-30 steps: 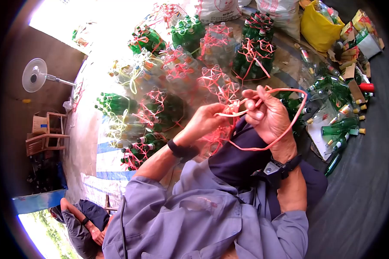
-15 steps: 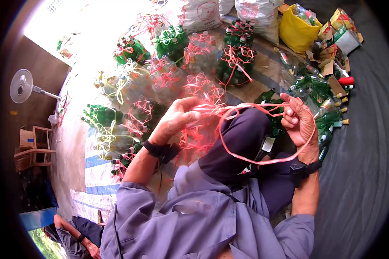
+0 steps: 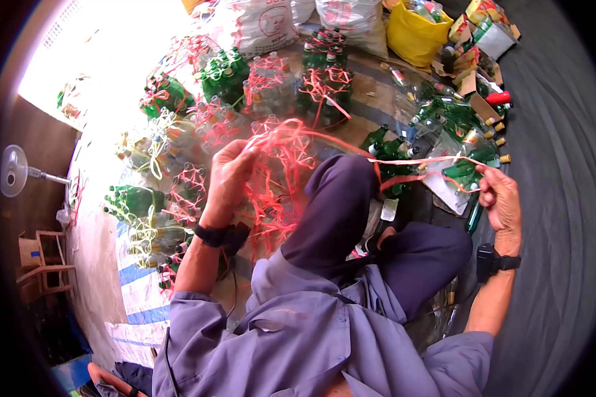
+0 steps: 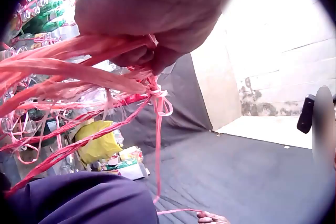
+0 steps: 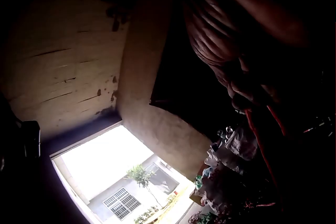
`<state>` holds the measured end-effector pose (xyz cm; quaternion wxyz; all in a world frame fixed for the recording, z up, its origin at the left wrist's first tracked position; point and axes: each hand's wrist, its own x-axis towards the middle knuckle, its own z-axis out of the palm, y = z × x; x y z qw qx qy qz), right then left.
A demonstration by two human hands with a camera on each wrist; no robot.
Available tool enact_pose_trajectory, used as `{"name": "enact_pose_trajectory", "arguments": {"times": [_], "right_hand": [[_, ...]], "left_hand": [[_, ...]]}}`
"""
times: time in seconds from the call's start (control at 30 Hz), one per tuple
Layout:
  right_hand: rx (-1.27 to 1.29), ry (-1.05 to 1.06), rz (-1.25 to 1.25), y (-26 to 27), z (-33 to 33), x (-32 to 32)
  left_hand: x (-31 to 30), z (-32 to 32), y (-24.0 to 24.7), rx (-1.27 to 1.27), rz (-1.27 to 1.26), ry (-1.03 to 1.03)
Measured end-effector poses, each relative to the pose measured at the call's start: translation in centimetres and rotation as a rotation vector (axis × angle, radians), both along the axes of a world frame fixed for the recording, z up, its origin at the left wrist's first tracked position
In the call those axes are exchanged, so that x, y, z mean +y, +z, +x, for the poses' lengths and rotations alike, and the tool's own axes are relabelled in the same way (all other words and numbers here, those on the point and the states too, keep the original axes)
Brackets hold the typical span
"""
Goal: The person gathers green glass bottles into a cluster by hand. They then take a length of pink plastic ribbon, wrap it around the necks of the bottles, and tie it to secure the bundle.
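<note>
My left hand [image 3: 228,175] grips a gathered tangle of pink-red plastic twine [image 3: 278,135] at the left of the raised knee. Close below its fingers, the left wrist view shows a small knot [image 4: 159,96] with strands fanning out to the left. Out to the right, my right hand [image 3: 502,202] pinches the far end of the twine, and two strands stretch across between the hands above the knee. Several more twine strands [image 3: 268,212] hang under the left hand. Dark in the right wrist view, the right hand [image 5: 220,50] has two strands running down from its fingers.
Twine-tied bundles of green bottles [image 3: 225,76] and clear bottles [image 3: 271,86] stand ahead and left. Loose green bottles [image 3: 437,112] lie at the right, near a yellow bag [image 3: 414,36]. White sacks [image 3: 258,26] stand at the back. A fan [image 3: 13,171] is far left.
The hands have moved apart, the right one out to the right and the left one leftward. The wide loop between them has been drawn out into longer strands. The view has shifted too.
</note>
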<state>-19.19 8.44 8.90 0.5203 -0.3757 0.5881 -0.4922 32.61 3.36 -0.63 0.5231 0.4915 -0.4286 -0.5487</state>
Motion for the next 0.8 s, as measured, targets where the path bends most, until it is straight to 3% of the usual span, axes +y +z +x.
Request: {"name": "enact_pose_trajectory", "arguments": {"times": [0.1,0.23,0.43,0.53,0.7,0.77,0.8], "right_hand": [[-0.107,-0.131,-0.053,2.0,-3.2,1.8],[-0.417,-0.216,-0.378,4.9,-8.0,4.0],[-0.441,-0.219,-0.806,8.6,-17.1,7.9],[-0.125,-0.498,-0.976,10.2,-21.3,10.3],[0.146,-0.675,-1.07,13.9,-23.9,13.6],[0.613,-1.014,-1.004,15.0,-23.7,14.3],[0.716,-1.133,-1.0,15.5,-22.5,14.1]], "left_hand": [[-0.2,0.1,0.3,-0.009,-0.045,0.057],[-0.4,-0.5,0.8,0.075,-0.069,0.092],[-0.1,-1.5,0.6,0.055,-0.035,0.058],[0.0,-2.0,0.6,0.043,-0.044,0.027],[0.0,-2.7,0.7,0.05,-0.033,-0.002],[-0.2,-3.4,0.5,0.063,-0.024,0.009],[-0.2,-3.7,0.4,0.076,-0.017,0.026]]}}
